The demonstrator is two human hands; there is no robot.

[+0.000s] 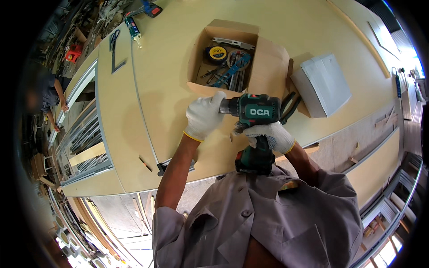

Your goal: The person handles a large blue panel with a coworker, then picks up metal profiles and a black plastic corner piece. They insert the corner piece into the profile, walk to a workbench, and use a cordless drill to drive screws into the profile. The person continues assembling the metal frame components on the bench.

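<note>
A dark green and black cordless drill (257, 109) is held level over the near part of the workbench, its chuck pointing left. Wrapped round its grip is my right hand (273, 135), in a white work glove. My left hand (203, 115), gloved the same way, closes on the chuck end; whether a bit sits in the chuck is hidden by its fingers. Just beyond the drill stands an open cardboard box (271, 62) holding a yellow and black tape measure (217, 53), a blue-handled tool (232, 70) and several metal bits.
Right of the box is a white carton (325, 85). A long metal bar clamp (144, 105) runs down the bench (165, 53) at left. A sealant tube (133, 29), scissors (114, 39) and a marker (145, 163) lie nearby. Another person (49, 96) works at far left.
</note>
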